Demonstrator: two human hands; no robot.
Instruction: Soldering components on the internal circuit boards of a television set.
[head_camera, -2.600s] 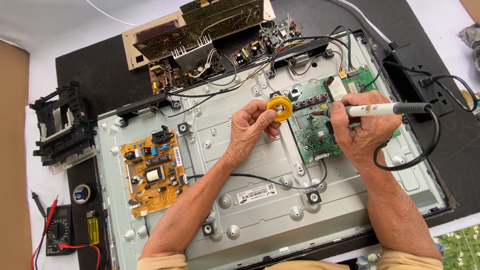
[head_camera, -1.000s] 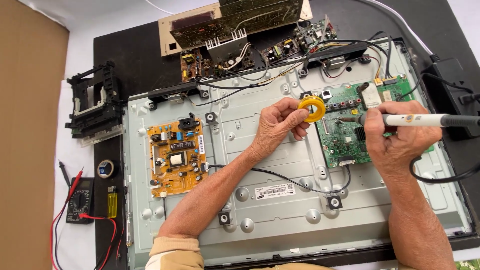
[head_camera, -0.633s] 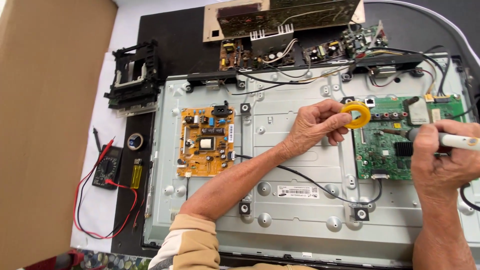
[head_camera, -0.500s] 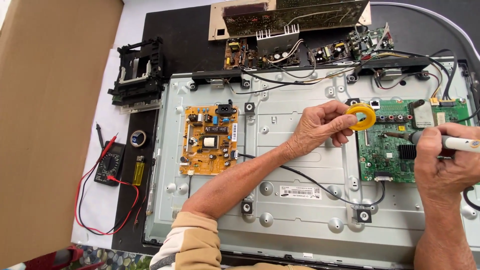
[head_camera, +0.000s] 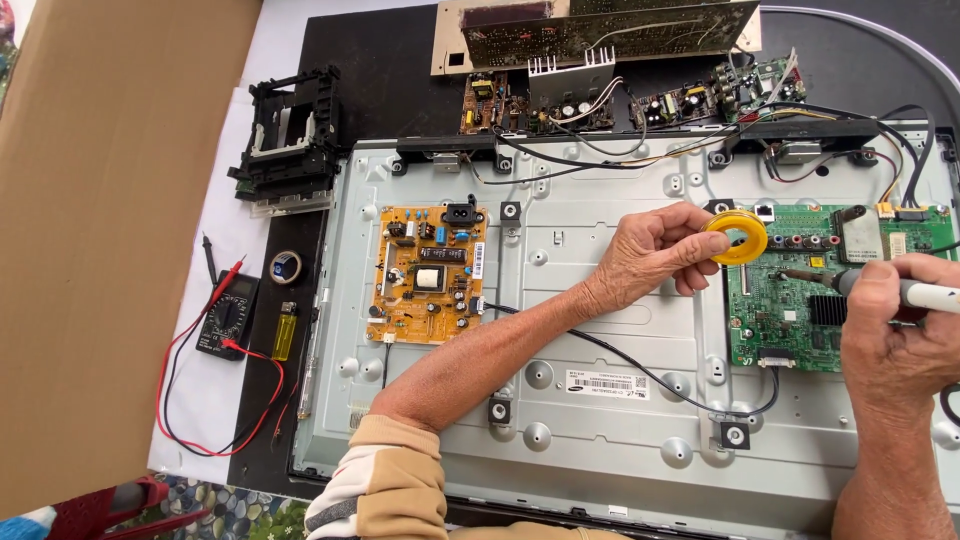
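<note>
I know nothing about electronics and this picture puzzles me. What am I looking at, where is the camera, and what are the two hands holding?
The camera sits on the person's head and looks down at their own bare hands. On the table lies the metal back panel of an opened flat screen. An orange circuit board is mounted on its left part and a green circuit board on its right. The left hand pinches a yellow spool. The right hand holds a soldering iron, its tip over the green board. At far left lie a multimeter with red and black leads, a yellow lighter and a tape roll.
</note>
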